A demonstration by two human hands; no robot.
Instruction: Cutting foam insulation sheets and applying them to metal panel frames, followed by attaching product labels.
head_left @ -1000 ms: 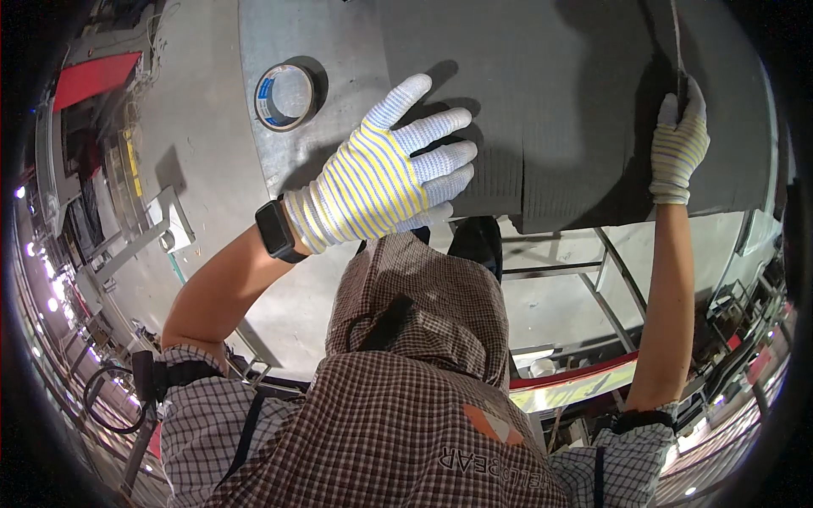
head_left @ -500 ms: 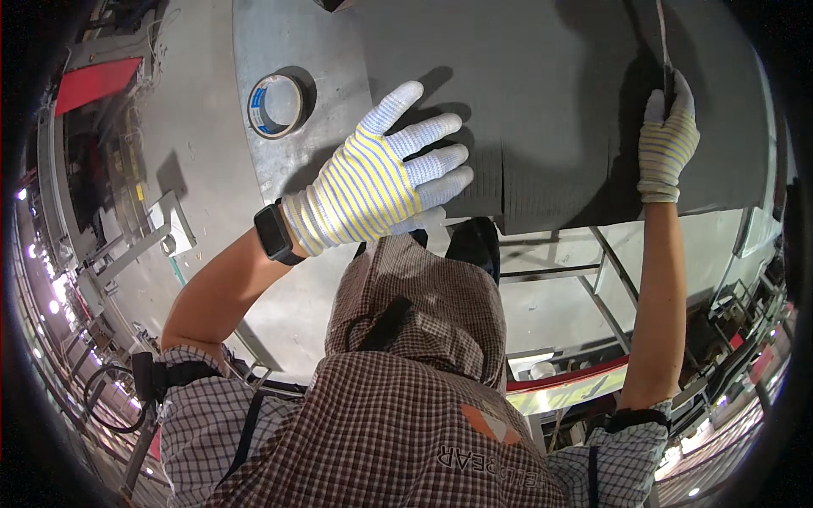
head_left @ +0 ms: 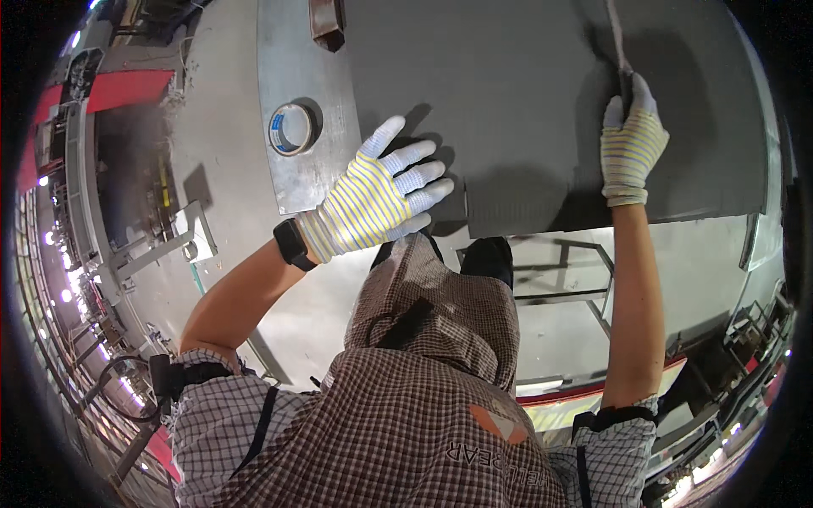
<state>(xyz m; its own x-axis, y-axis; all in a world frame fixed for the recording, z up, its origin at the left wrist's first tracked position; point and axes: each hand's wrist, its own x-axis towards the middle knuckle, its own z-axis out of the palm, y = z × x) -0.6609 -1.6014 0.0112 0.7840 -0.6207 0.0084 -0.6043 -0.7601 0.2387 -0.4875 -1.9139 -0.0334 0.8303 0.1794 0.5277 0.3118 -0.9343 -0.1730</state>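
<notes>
A large dark grey sheet (head_left: 474,93) covers most of the metal tabletop. My left hand (head_left: 368,203), in a white glove with yellow and blue stripes, is spread out over the sheet's near left corner; its shadow falls beside the fingers. Whether it touches the sheet, I cannot tell. Over on the right, my gloved right hand (head_left: 633,152) is closed around the dark handle of a long, thin tool (head_left: 617,35). The tool's pale, narrow shaft points away from me, and its far end is out of view.
A roll of tape (head_left: 275,129) lies on the bare metal strip (head_left: 296,186) left of the sheet. Farther back sits a brownish metal block (head_left: 327,25). Below the table's near edge, a metal frame (head_left: 563,298) stands over the pale floor.
The whole view has shifted, bringing more of the metal block into sight. Relative to the sheet, my right hand with the tool has moved slightly left. My left hand stays spread.
</notes>
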